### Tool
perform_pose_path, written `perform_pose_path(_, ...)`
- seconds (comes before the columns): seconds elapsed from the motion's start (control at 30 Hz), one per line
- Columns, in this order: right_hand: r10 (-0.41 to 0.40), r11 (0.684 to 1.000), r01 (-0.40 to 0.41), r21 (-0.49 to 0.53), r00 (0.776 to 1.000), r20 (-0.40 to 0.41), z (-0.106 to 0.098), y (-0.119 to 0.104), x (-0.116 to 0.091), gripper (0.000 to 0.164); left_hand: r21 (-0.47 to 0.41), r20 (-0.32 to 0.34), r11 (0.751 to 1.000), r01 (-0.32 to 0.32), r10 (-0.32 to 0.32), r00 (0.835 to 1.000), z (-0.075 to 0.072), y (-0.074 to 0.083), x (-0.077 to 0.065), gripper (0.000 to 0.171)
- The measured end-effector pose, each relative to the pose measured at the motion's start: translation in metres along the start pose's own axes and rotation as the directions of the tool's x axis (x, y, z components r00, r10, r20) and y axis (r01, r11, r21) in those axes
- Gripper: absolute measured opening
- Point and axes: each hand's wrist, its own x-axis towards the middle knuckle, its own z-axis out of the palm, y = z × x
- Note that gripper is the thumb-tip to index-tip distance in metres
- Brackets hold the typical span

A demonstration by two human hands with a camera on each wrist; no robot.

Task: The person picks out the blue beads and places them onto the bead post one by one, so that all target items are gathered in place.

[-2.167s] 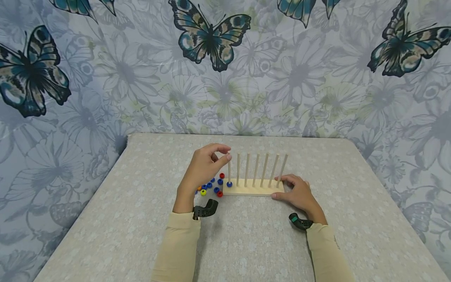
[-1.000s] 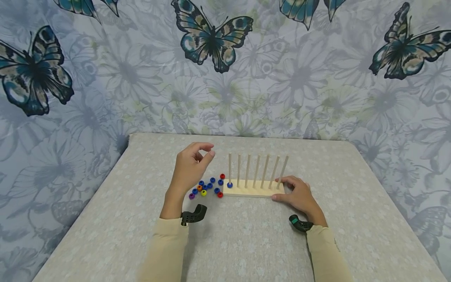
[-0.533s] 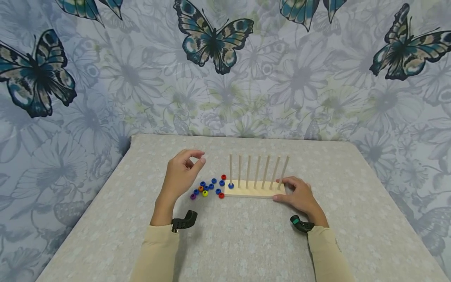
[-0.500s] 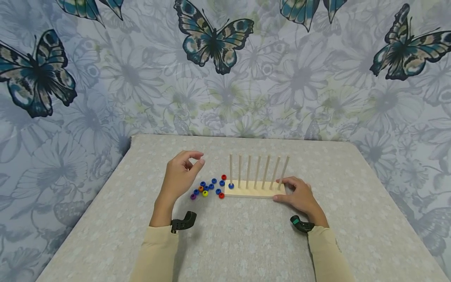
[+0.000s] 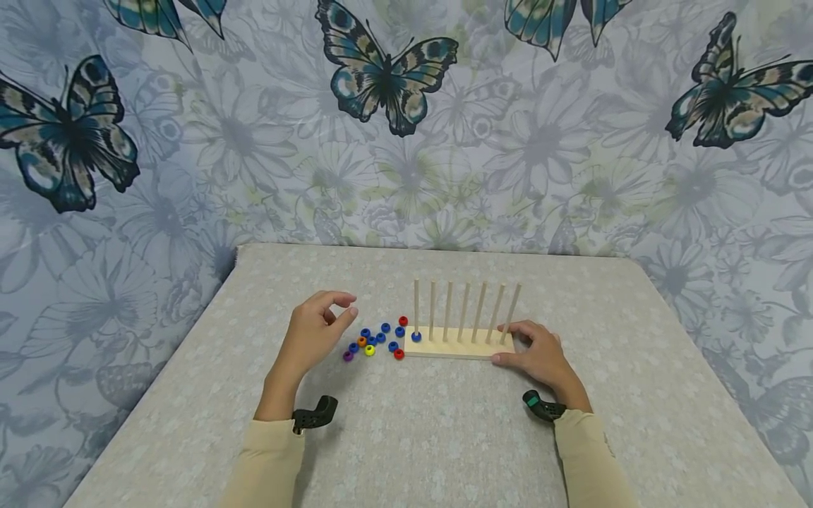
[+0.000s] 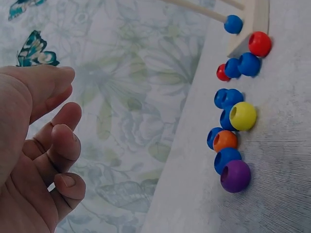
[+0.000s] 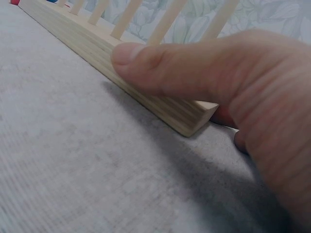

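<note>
A wooden peg board [image 5: 444, 344] with several upright pegs [image 5: 464, 310] stands mid-table. One blue bead [image 5: 416, 337] sits at the foot of its leftmost peg. My right hand [image 5: 521, 346] grips the board's right end, thumb [image 7: 160, 60] along the board's front edge [image 7: 121, 73]. Loose beads [image 5: 375, 342] lie left of the board, mostly blue, with a yellow bead [image 6: 243, 116], an orange bead [image 6: 225, 141], a purple bead [image 6: 235, 175] and a red bead [image 6: 260, 43]. My left hand [image 5: 339, 307] hovers just left of the beads, fingers [image 6: 63, 145] loosely curled, holding nothing.
The table [image 5: 444, 437] wears a pale grey patterned cloth and ends at a butterfly-print curtain [image 5: 394, 141] behind. Black camera mounts sit on my left wrist [image 5: 314, 415] and right wrist [image 5: 541, 407]. Both arms wear beige sleeves.
My left hand has drawn back from the leftmost peg, moving left and down to beside the loose beads. The blue bead stays on that peg. My right hand has not moved.
</note>
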Motion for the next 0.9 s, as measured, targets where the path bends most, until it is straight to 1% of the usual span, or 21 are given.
perform_pose_path(0.17,-0.002,1.0,0.002,0.002,1.0,0.006,0.0,0.0,-0.001,0.061,0.019,0.045,0.999,0.035,-0.036,0.998,0.006,-0.012,-0.009,0.027)
perform_pose_path(0.3,0.001,1.0,-0.001,-0.003,1.0,-0.002,0.0,0.0,-0.001,0.061,-0.013,0.081,0.999,0.051,-0.049,0.995,0.012,-0.02,-0.014,0.026)
perform_pose_path(0.43,0.006,1.0,-0.006,-0.013,1.0,-0.003,0.001,0.001,-0.002,0.061,-0.028,0.114,0.998,0.055,-0.052,0.992,0.017,-0.023,-0.016,0.023)
perform_pose_path(0.57,0.014,1.0,-0.014,-0.008,1.0,0.0,0.002,0.002,-0.002,0.062,-0.021,0.142,0.997,0.076,-0.072,0.987,0.02,-0.026,-0.017,0.025)
perform_pose_path(0.7,0.005,1.0,-0.006,-0.014,1.0,-0.004,0.001,0.002,-0.002,0.062,-0.007,0.165,0.995,0.095,-0.093,0.982,0.024,-0.031,-0.017,0.028)
perform_pose_path(0.9,-0.004,1.0,0.004,-0.018,1.0,-0.002,0.0,0.002,0.0,0.062,0.004,0.177,0.992,0.13,-0.128,0.976,0.029,-0.038,-0.019,0.027)
